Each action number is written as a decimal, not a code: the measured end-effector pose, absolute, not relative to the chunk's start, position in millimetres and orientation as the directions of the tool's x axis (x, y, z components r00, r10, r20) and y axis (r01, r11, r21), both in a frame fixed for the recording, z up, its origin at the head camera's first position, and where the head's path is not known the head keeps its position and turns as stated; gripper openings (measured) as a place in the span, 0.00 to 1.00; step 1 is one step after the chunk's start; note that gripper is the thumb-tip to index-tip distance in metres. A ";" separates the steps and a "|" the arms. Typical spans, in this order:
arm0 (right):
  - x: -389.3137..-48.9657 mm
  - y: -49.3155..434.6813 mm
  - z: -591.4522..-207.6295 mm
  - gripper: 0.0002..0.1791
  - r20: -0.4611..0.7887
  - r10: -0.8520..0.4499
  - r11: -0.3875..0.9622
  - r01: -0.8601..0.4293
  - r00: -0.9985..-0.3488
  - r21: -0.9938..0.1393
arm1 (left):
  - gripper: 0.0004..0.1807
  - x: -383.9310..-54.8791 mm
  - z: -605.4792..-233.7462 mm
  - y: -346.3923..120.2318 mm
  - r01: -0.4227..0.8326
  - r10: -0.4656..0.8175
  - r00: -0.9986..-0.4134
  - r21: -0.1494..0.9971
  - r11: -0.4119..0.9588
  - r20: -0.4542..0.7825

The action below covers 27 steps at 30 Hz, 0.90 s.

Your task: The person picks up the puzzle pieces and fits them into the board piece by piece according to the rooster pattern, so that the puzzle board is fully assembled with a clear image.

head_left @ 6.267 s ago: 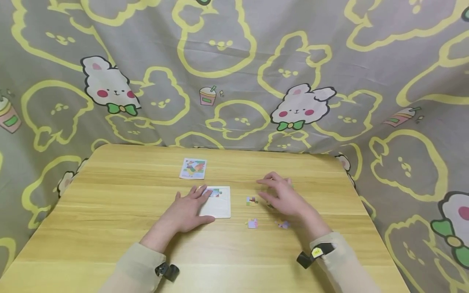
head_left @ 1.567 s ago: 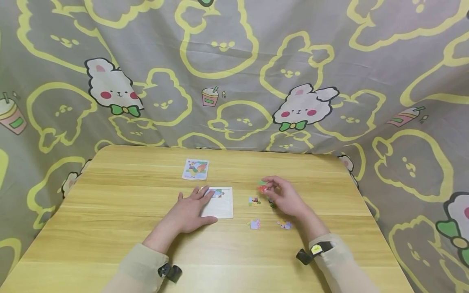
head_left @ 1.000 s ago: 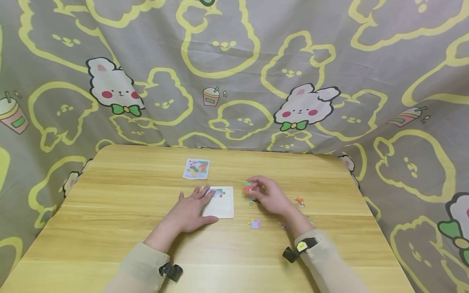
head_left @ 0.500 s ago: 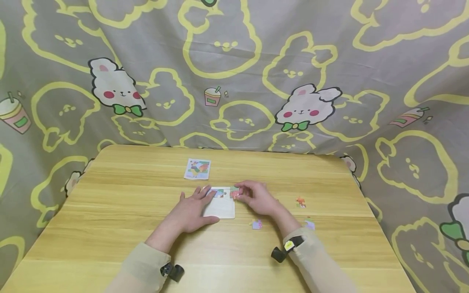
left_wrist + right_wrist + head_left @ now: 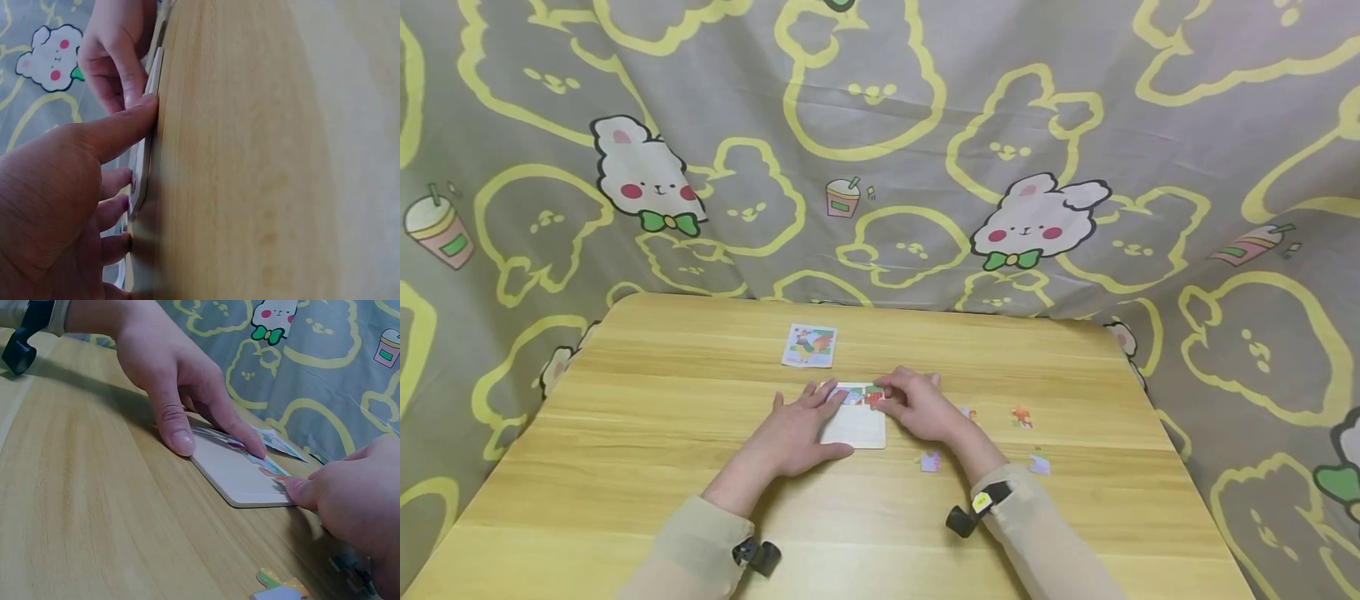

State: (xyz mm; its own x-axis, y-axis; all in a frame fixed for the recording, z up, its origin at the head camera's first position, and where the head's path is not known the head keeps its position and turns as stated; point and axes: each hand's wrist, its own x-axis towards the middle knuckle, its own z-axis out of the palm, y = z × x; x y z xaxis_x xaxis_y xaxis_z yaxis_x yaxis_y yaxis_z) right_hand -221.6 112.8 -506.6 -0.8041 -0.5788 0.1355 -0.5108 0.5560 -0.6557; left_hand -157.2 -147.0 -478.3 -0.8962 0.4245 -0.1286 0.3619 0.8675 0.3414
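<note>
A white puzzle tray [image 5: 853, 427] lies flat on the table, with joined blue pieces [image 5: 851, 397] along its far edge. My left hand [image 5: 801, 435] rests on its left side, fingers spread over the far left corner; in the left wrist view the thumb touches the tray's edge [image 5: 145, 165]. My right hand [image 5: 919, 406] pinches a red and green puzzle piece [image 5: 874, 396] between thumb and forefinger at the far right corner, beside the blue ones. In the right wrist view the right thumb [image 5: 301, 489] covers part of that piece.
Loose puzzle pieces lie right of the tray: a lilac one [image 5: 930, 462], an orange one [image 5: 1022, 416], a green and lilac one [image 5: 1039, 462], and others partly behind the right arm. A picture card [image 5: 809, 346] lies beyond the tray. A patterned curtain [image 5: 880, 208] hangs behind the table.
My right hand, earlier over the loose pieces, has picked up the red and green piece and carried it left to the tray's far right corner. The left hand has stayed on the tray.
</note>
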 end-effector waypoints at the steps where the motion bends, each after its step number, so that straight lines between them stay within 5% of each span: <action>1: -221.6 112.8 -507.0 0.19 0.134 -0.579 0.562 -0.513 -0.804 -0.649 | 0.51 -157.3 -478.3 -146.5 0.364 0.426 -0.895 0.341 0.867 -0.129; 27: -218.7 108.8 -504.6 0.24 0.108 -0.604 0.596 -0.537 -0.790 -0.597 | 0.48 -166.2 -470.7 -127.3 0.398 0.444 -0.884 0.268 0.878 -0.144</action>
State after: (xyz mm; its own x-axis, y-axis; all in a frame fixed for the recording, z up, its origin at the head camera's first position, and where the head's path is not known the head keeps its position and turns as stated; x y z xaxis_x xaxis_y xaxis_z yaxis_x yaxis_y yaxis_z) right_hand -218.7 108.8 -504.6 -0.7897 -0.6039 0.1076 -0.5370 0.5959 -0.5971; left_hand -166.2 -127.3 -470.7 -0.8842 0.4444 -0.1439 0.3976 0.8777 0.2676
